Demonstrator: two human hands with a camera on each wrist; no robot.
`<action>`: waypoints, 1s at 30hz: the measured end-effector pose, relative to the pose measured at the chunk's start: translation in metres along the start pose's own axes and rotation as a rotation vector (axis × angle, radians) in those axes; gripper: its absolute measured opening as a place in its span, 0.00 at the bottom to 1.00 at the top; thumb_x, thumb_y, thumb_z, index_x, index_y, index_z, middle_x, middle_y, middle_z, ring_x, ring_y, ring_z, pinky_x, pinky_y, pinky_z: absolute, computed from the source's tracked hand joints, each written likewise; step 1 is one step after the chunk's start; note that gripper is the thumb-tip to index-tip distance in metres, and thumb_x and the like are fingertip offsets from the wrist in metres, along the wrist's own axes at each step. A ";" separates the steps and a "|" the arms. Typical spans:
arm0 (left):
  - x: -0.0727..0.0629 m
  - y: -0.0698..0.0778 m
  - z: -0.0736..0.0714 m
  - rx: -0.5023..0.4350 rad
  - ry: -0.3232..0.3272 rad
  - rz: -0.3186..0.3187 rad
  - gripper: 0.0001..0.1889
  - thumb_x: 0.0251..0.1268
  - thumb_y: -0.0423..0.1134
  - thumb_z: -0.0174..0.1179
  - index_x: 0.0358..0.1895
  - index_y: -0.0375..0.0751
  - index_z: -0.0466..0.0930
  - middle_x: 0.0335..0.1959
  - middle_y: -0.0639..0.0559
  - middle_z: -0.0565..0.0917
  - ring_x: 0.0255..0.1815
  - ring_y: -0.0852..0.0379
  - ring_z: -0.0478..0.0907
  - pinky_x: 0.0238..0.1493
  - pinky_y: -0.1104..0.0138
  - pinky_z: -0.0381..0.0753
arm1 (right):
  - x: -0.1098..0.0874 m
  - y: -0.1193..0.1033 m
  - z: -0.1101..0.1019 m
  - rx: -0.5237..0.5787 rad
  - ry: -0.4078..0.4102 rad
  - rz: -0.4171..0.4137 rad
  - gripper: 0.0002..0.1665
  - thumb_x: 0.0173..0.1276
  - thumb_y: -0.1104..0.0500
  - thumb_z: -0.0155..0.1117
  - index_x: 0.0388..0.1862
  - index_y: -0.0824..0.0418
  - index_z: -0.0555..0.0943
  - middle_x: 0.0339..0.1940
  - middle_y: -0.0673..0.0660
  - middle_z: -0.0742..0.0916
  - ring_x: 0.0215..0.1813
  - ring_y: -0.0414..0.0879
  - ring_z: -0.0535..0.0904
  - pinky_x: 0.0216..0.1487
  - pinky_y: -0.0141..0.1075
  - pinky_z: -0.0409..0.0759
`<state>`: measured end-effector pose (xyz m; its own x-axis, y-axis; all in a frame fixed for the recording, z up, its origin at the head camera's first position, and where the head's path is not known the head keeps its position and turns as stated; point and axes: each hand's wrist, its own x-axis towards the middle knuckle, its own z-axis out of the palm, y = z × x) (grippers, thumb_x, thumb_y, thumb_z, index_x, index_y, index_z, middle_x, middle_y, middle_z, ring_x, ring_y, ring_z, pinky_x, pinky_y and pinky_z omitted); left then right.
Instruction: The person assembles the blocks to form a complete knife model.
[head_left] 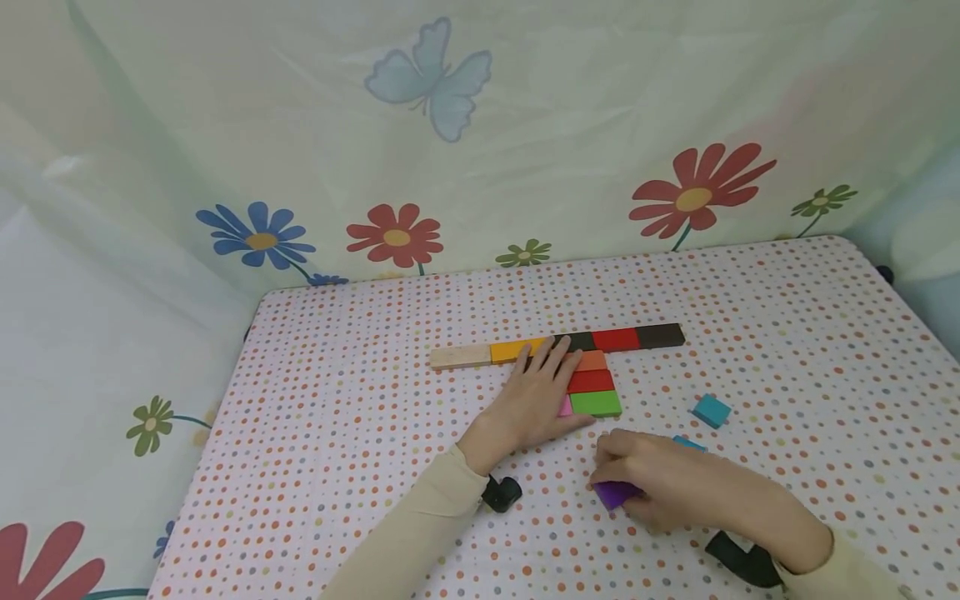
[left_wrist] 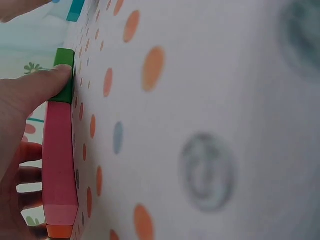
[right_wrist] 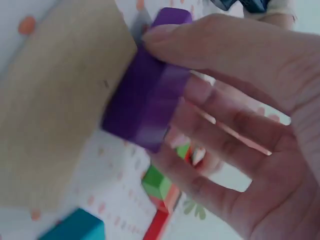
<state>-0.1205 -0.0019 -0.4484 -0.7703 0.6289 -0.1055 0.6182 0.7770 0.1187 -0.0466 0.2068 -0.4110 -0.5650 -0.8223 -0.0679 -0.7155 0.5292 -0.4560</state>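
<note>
My left hand [head_left: 528, 404] lies spread over a cluster of flat blocks. Past its edge show an orange block [head_left: 592, 360], a red block [head_left: 591, 381], a green block [head_left: 597, 403] and a sliver of a pink block [head_left: 565, 407]. In the left wrist view the thumb touches the green block [left_wrist: 63, 85], beside the long pink block [left_wrist: 58, 160]. Nearer the front, my right hand [head_left: 667, 479] pinches a purple block [right_wrist: 147, 92] between thumb and fingers. A plain wooden block [right_wrist: 55, 95] looms close beside it in the right wrist view.
Behind the cluster runs a row: a wooden block [head_left: 460, 357], a yellow block [head_left: 517, 350], black and red blocks [head_left: 616, 339]. A teal block [head_left: 711, 411] lies to the right; a blue block [head_left: 688, 443] peeks from behind my right hand. A patterned curtain [head_left: 570, 125] hangs behind the table.
</note>
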 end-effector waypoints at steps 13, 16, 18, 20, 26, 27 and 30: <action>0.000 -0.004 0.001 0.013 0.007 0.006 0.47 0.75 0.70 0.51 0.85 0.43 0.52 0.86 0.44 0.50 0.86 0.45 0.45 0.82 0.49 0.48 | 0.012 0.043 -0.062 -0.185 0.354 0.083 0.29 0.46 0.65 0.89 0.50 0.61 0.91 0.47 0.56 0.85 0.48 0.51 0.83 0.44 0.46 0.88; 0.001 -0.004 0.001 0.007 0.010 0.007 0.46 0.76 0.69 0.51 0.85 0.43 0.53 0.86 0.44 0.51 0.86 0.45 0.46 0.82 0.49 0.48 | 0.019 0.054 -0.065 -0.191 0.341 0.132 0.28 0.48 0.66 0.88 0.51 0.64 0.90 0.47 0.58 0.86 0.49 0.54 0.83 0.46 0.49 0.87; 0.001 -0.004 0.001 0.001 0.007 0.011 0.46 0.76 0.69 0.51 0.85 0.43 0.53 0.86 0.44 0.51 0.86 0.45 0.46 0.82 0.49 0.49 | 0.022 0.060 -0.064 -0.180 0.333 0.159 0.27 0.50 0.67 0.87 0.51 0.66 0.90 0.46 0.59 0.86 0.49 0.55 0.83 0.47 0.50 0.87; 0.001 -0.003 0.002 0.003 0.001 0.017 0.46 0.76 0.69 0.51 0.85 0.43 0.52 0.86 0.44 0.50 0.86 0.45 0.45 0.82 0.49 0.49 | 0.024 0.065 -0.061 -0.161 0.331 0.173 0.26 0.50 0.69 0.86 0.50 0.67 0.90 0.46 0.59 0.86 0.48 0.54 0.83 0.47 0.51 0.87; 0.000 -0.002 0.003 0.010 0.001 0.023 0.46 0.76 0.69 0.50 0.85 0.43 0.53 0.86 0.43 0.51 0.86 0.44 0.46 0.81 0.48 0.49 | 0.031 0.070 -0.053 -0.162 0.316 0.235 0.23 0.52 0.70 0.84 0.49 0.69 0.89 0.44 0.60 0.85 0.47 0.55 0.83 0.49 0.52 0.86; 0.000 -0.001 0.003 0.012 0.003 0.023 0.46 0.76 0.69 0.50 0.85 0.43 0.53 0.86 0.43 0.52 0.86 0.44 0.46 0.81 0.48 0.49 | 0.032 0.071 -0.053 -0.170 0.310 0.255 0.23 0.53 0.69 0.84 0.49 0.70 0.89 0.44 0.60 0.85 0.47 0.56 0.83 0.49 0.53 0.86; 0.000 -0.002 0.003 0.018 0.009 0.024 0.46 0.76 0.69 0.51 0.85 0.43 0.53 0.86 0.43 0.52 0.86 0.44 0.47 0.81 0.48 0.50 | 0.037 0.075 -0.051 -0.181 0.289 0.312 0.24 0.54 0.69 0.84 0.51 0.71 0.88 0.44 0.61 0.85 0.48 0.56 0.82 0.51 0.54 0.85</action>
<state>-0.1211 -0.0031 -0.4517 -0.7564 0.6474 -0.0939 0.6393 0.7620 0.1034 -0.1416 0.2265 -0.4026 -0.8378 -0.5395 0.0842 -0.5387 0.7915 -0.2887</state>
